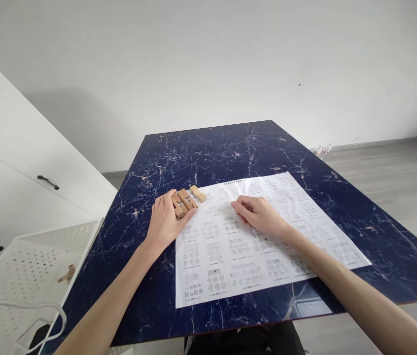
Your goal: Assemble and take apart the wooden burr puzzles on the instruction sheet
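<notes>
Several notched wooden puzzle pieces [183,201] lie side by side at the upper left corner of a printed paper sheet [226,288]. My left hand [166,217] curls around their left and near sides, thumb on one side and fingers on the other, touching them. Just beyond its thumb is a paler notched wooden piece [198,194], apart from my hand. Over the upper middle of the sheet, my right hand [258,213] is closed, thumb pressed to the curled fingers. Whether anything is inside it is hidden. Small diagrams cover the creased paper.
The dark blue marble-patterned table [201,153] stands close to a white wall. On the left, a white perforated surface [19,266] carries another wooden piece [67,274] and a white cable [55,308], beside a white cabinet [16,138] with black handles.
</notes>
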Tool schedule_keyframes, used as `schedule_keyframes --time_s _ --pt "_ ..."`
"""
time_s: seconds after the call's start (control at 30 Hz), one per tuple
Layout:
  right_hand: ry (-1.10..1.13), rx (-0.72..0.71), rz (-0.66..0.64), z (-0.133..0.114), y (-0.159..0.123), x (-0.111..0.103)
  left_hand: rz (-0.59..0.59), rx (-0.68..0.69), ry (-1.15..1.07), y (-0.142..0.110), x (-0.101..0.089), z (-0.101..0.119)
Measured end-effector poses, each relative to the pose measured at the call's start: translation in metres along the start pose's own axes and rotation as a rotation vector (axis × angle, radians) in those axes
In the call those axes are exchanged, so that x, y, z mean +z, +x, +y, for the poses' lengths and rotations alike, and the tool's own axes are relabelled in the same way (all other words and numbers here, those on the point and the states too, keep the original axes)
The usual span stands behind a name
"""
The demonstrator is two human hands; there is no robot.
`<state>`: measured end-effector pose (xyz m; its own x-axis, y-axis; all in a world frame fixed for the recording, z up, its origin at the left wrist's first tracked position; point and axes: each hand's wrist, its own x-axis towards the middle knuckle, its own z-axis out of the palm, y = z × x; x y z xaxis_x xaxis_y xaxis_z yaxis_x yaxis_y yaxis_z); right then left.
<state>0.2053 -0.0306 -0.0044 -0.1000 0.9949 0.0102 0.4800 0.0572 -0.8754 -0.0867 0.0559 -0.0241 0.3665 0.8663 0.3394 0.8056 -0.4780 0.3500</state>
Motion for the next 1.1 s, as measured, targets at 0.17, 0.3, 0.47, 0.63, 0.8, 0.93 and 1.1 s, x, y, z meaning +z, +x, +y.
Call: schedule_keyframes --time_s 0.17,0.3,0.47,0.63,0.8,0.93,1.1 --pt "-0.014 -0.004 0.008 0.0001 0.0002 0.0000 0.005 0.016 -0.028 -0.0006 -0.0036 0.0020" --pt "-0.019 -0.010 0.012 0.0007 0.0006 0.0005 0.006 0.017 -0.033 -0.0007 -0.0047 0.0030" --pt "-0.019 -0.010 0.011 0.0013 0.0009 0.0007 0.021 0.035 -0.037 -0.0010 -0.0026 0.0009" --pt "-0.022 -0.015 0.016 0.0012 0.0000 0.0007 0.040 0.054 -0.045 -0.0021 -0.0003 -0.0001" --pt "-0.028 -0.011 0.016 -0.0004 -0.0004 0.0011 0.034 0.053 -0.034 -0.0022 -0.0002 0.0011" --pt "-0.018 -0.004 0.010 -0.0014 -0.0009 0.0008 0.055 0.056 -0.035 -0.0015 -0.0016 0.0035" --pt "-0.023 -0.007 0.010 0.0000 -0.0011 0.0001 0.055 0.083 -0.061 -0.0007 -0.0030 0.0047"
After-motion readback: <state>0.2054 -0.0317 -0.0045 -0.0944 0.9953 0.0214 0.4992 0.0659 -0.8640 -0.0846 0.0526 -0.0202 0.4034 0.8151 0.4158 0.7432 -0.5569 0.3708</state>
